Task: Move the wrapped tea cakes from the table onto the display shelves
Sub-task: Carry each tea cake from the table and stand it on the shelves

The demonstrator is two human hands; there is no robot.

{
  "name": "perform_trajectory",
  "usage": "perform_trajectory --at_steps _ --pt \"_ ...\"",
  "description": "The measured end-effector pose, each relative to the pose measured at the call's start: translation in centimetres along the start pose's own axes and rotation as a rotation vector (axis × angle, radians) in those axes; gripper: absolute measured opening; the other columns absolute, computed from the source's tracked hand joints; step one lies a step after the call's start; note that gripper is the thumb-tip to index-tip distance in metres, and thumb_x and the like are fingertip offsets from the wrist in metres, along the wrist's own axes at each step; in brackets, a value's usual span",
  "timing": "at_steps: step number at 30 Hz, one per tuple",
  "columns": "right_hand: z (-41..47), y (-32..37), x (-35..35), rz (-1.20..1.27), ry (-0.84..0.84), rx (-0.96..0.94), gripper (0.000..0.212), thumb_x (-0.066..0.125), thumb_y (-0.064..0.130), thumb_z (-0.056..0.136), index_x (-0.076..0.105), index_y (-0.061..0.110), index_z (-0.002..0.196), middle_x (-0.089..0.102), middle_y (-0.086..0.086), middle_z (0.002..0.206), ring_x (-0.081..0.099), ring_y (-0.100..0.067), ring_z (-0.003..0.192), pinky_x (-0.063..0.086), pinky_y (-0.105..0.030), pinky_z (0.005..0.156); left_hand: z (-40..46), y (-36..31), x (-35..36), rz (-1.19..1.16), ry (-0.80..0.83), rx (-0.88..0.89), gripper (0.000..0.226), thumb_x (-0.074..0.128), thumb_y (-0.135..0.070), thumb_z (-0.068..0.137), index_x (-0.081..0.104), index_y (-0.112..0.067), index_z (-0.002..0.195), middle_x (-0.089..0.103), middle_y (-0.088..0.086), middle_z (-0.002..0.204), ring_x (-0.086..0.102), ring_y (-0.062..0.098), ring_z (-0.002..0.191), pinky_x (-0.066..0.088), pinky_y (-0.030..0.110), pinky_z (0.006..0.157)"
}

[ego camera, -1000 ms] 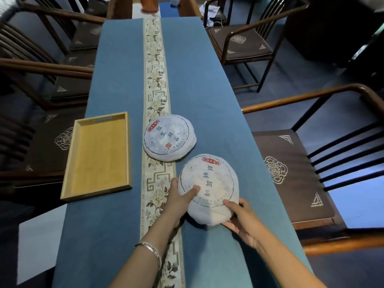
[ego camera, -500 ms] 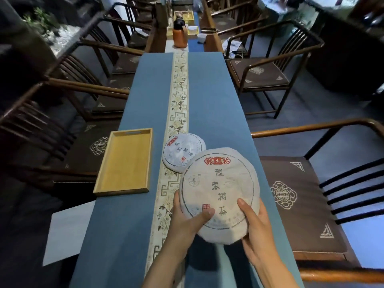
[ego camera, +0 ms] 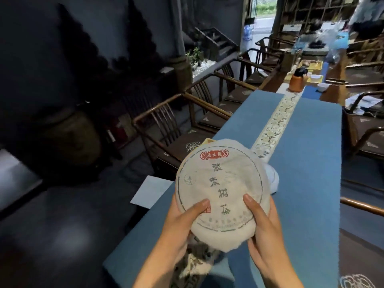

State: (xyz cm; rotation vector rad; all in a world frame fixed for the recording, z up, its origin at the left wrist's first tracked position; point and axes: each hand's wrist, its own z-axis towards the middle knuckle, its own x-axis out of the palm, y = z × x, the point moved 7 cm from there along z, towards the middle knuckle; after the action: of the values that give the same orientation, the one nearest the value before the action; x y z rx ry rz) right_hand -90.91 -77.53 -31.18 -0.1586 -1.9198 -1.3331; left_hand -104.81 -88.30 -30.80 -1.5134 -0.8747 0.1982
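A round tea cake [ego camera: 222, 183] in white paper with a red label and dark characters is held up above the blue table [ego camera: 307, 154], its face toward me. My left hand [ego camera: 182, 221] grips its lower left edge, thumb on the front. My right hand [ego camera: 264, 225] grips its lower right edge, thumb on the front too. Only a white sliver of a second wrapped tea cake [ego camera: 273, 179] shows on the table behind the held one. Wooden display shelves [ego camera: 311, 11] stand far off at the top right.
A patterned runner [ego camera: 276, 121] runs along the table's middle. A corner of the wooden tray [ego camera: 207, 141] peeks out behind the cake. Wooden armchairs [ego camera: 176, 129] line the left side, with more on the right. An orange pot [ego camera: 297, 80] stands at the far end. A white sheet [ego camera: 151, 191] lies at the table's left edge.
Both hands have lifted the tea cake off the table and raised it closer to me. My view has swung left and upward, showing the dark wall and the far shelves.
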Motion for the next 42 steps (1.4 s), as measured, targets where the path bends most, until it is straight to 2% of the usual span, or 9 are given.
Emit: perform_trajectory --at_steps 9,14,18,23,26,31,37,40,42 --pt "-4.7 -5.2 12.9 -0.185 0.532 0.246 0.063 0.078 0.035 0.072 0.057 0.023 0.131 0.071 -0.007 0.121 0.070 -0.020 0.108 0.060 -0.028 0.074 -12.8 -8.1 -11.6 -0.151 -0.534 0.355 0.075 0.086 -0.016 0.061 0.059 -0.021 0.130 0.070 0.008 0.122 0.066 0.027 0.114 0.054 0.046 0.095" --pt "-9.3 -5.5 22.6 -0.598 0.781 -0.184 0.083 0.074 0.073 0.062 0.037 0.061 0.135 0.045 0.026 0.143 0.049 0.007 0.127 0.043 -0.025 0.099 -21.5 -14.5 -18.5 -0.013 -0.849 0.634 0.067 0.083 -0.018 0.061 0.060 -0.032 0.122 0.071 -0.003 0.120 0.067 0.015 0.112 0.055 0.038 0.090" --pt "-16.0 -8.9 33.3 -0.661 1.149 -0.334 0.088 0.074 0.067 0.068 0.024 0.064 0.141 0.028 0.041 0.147 0.030 0.016 0.134 0.035 -0.018 0.103 -28.5 -17.4 -23.2 0.038 -0.978 0.734 0.070 0.089 -0.020 0.061 0.059 -0.034 0.122 0.071 -0.005 0.119 0.067 0.013 0.111 0.059 0.033 0.086" --pt "-25.0 -15.9 43.2 -0.461 1.364 -0.159 0.081 0.073 0.034 0.084 0.026 0.050 0.147 0.038 0.031 0.142 0.040 0.022 0.123 0.043 -0.003 0.085 -39.0 -20.9 -28.5 0.033 -1.134 0.889 0.081 0.086 -0.020 0.059 0.054 -0.031 0.133 0.069 -0.004 0.123 0.066 0.014 0.113 0.059 0.031 0.081" --pt "-31.7 -18.8 47.4 -0.330 1.491 -0.123 0.072 0.068 0.016 0.091 0.029 0.041 0.146 0.043 0.054 0.120 0.047 0.029 0.109 0.047 -0.001 0.075 -45.7 -23.3 -31.5 0.037 -1.209 0.987 0.078 0.084 -0.016 0.062 0.055 -0.028 0.133 0.069 0.000 0.124 0.067 0.017 0.113 0.059 0.032 0.081" --pt "-42.3 -23.3 51.1 -0.114 1.592 0.197 0.068 0.069 0.033 0.086 0.033 0.057 0.138 0.051 0.011 0.138 0.064 -0.017 0.117 0.061 -0.043 0.083 -55.8 -25.5 -34.2 0.040 -1.355 1.156 0.068 0.080 -0.012 0.067 0.058 -0.030 0.129 0.070 0.002 0.122 0.068 0.018 0.110 0.060 0.036 0.080" --pt "-54.1 -27.3 53.0 -0.135 1.840 0.352 0.067 0.058 0.052 0.085 0.018 0.066 0.137 0.051 0.037 0.111 0.059 0.025 0.087 0.051 -0.005 0.061 -66.5 -24.4 -34.4 0.053 -1.650 1.201 0.071 0.086 -0.014 0.063 0.058 -0.031 0.126 0.072 0.004 0.118 0.068 0.027 0.109 0.055 0.056 0.087" --pt "-58.5 -27.7 53.8 -0.147 1.974 0.482 0.044 0.059 0.054 0.082 0.035 0.083 0.105 0.061 0.045 0.097 0.065 0.015 0.090 0.057 -0.016 0.063 -70.0 -23.7 -33.6 0.056 -1.752 1.240 0.065 0.085 -0.016 0.059 0.063 -0.033 0.118 0.075 0.003 0.111 0.073 0.023 0.098 0.061 0.042 0.070" --pt "-60.6 -28.0 54.3 -0.080 1.997 0.559 0.045 0.063 0.051 0.080 0.042 0.076 0.111 0.064 0.039 0.102 0.068 0.004 0.096 0.060 -0.024 0.066 -71.4 -23.3 -33.1 0.055 -1.763 1.261 0.070 0.087 -0.019 0.057 0.062 -0.028 0.122 0.074 0.006 0.113 0.073 0.024 0.100 0.060 0.039 0.069"
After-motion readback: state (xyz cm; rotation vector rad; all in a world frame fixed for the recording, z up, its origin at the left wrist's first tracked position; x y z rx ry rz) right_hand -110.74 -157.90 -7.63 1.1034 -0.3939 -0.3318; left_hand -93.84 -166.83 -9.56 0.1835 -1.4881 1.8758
